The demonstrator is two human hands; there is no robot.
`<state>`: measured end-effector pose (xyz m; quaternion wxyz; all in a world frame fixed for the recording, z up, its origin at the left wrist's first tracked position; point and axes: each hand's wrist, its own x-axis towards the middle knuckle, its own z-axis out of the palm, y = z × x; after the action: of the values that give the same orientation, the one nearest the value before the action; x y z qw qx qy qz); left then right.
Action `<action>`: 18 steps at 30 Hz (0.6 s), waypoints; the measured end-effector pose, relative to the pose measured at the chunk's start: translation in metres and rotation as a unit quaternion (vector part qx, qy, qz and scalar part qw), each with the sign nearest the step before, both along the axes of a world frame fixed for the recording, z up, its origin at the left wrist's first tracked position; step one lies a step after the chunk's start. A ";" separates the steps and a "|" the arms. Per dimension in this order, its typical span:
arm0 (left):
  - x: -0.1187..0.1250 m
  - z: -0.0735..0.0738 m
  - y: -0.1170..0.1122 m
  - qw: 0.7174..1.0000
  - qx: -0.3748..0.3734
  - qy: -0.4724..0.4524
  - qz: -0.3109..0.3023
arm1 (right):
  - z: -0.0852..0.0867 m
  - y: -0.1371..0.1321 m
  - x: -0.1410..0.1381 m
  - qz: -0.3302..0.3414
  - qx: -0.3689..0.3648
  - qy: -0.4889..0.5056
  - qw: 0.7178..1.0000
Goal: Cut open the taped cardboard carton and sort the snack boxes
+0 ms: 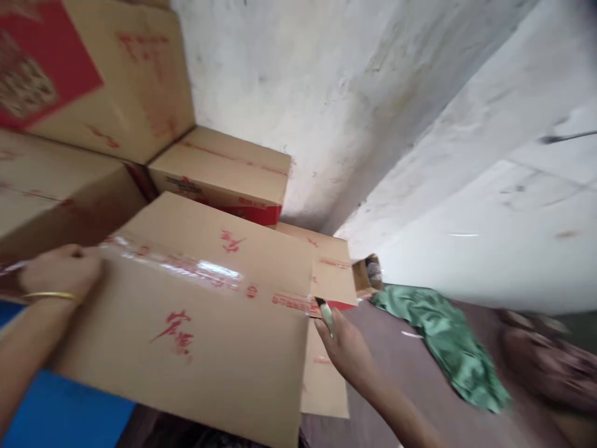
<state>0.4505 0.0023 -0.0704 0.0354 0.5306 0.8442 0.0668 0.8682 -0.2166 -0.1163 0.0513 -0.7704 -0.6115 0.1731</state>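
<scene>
By the stained wall (261,81) our carton (219,330) is still taped, right grip (347,345) clasping a tool (327,317), left grip (63,272) unclear.

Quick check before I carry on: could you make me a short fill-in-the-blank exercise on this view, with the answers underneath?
1. The left hand is beside the large box, whose printed characters are ____.
2. The right hand holds a small tool with a ____ tip.
3. Of the two wrists, the one wearing the gold bracelet is the ____ one.
4. The shiny cloth is ____.

Missing words: red; black; left; green.
</scene>
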 end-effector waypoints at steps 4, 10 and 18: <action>-0.006 0.000 -0.011 0.998 -0.018 0.061 0.009 | -0.029 -0.005 -0.027 0.055 0.233 0.020 0.971; -0.008 -0.003 -0.007 0.999 -0.025 0.032 -0.012 | -0.017 0.036 -0.060 0.123 0.227 0.033 0.966; -0.019 -0.013 -0.014 0.999 0.018 -0.007 -0.026 | 0.047 0.181 -0.228 0.254 0.012 0.071 0.964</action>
<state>0.4318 -0.0117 -0.0838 0.0338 0.5527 0.8283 0.0848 0.6401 -0.0356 -0.0693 0.0579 -0.5744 -0.7841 0.2278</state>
